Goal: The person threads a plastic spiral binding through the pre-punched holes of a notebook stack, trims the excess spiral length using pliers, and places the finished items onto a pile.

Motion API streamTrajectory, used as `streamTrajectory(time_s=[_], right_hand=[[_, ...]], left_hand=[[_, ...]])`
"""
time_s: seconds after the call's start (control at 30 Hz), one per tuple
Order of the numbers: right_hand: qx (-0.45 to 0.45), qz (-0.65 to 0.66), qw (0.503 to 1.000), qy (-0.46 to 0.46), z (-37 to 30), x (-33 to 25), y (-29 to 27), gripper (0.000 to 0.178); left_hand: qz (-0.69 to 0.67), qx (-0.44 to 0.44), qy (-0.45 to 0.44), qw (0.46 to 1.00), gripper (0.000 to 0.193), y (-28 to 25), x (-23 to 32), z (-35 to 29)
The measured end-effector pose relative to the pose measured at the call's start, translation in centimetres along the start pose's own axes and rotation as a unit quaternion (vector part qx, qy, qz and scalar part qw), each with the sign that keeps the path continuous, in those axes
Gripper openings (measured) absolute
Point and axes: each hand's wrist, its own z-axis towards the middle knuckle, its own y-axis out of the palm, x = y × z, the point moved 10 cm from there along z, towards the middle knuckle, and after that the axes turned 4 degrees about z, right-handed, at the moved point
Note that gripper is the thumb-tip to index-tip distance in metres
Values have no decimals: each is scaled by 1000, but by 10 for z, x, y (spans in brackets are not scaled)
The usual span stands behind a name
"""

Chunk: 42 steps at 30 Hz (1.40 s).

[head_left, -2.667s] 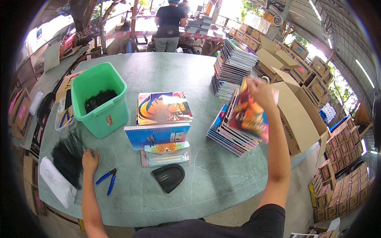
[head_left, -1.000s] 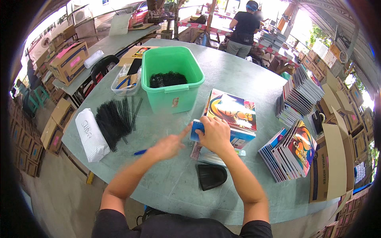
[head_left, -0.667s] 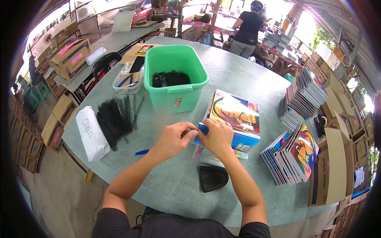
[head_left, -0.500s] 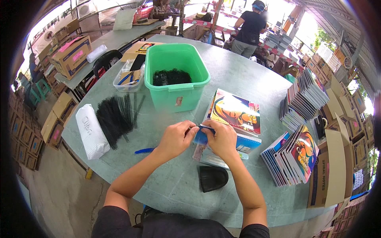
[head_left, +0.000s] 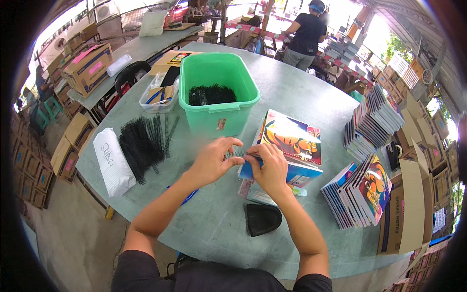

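Between the thumb and fingers of my left hand (head_left: 216, 158) runs a dark spiral binding coil (head_left: 235, 155), its loops pointing toward my right hand. The right hand (head_left: 268, 168) is closed on the top corner of a blue-covered notebook (head_left: 296, 173), fingertips at the coil's end. Behind that notebook lies a stack topped by a notebook with a colourful painted face (head_left: 292, 138). A blue-handled tool (head_left: 190, 196) lies on the table, partly hidden by my left forearm. A black rounded pad (head_left: 262, 220) sits near my right forearm.
Loose black coils (head_left: 141, 146) lie left beside a white wrapped roll (head_left: 114, 163). A green tub (head_left: 221, 119) holds more coils, next to a clear tool box (head_left: 158, 108). Notebook stacks (head_left: 357, 192) and an open carton (head_left: 404, 209) stand right. Another person (head_left: 306, 36) stands far back.
My left hand has opened its pinch a little and shifted slightly up, uncovering the coil between the hands. My left forearm has moved over part of the blue-handled tool.
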Motion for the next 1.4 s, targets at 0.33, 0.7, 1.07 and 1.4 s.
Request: streamTrajectory(time_s=[0.33, 0.7, 1.07, 1.4], right_hand=[[-114, 18, 990, 79, -2, 6, 7, 15], [-77, 11, 997, 23, -3, 12, 8, 20], [-4, -80, 988, 133, -38, 58, -70, 15], [9, -26, 996, 89, -32, 38, -55, 13]], left_hand=[[87, -153, -46, 983, 20, 12, -27, -7], [288, -1, 104, 952, 36, 29, 30, -22], [-67, -50, -119, 989, 34, 42, 15, -49], [144, 204, 73, 965, 56, -43, 36, -27]])
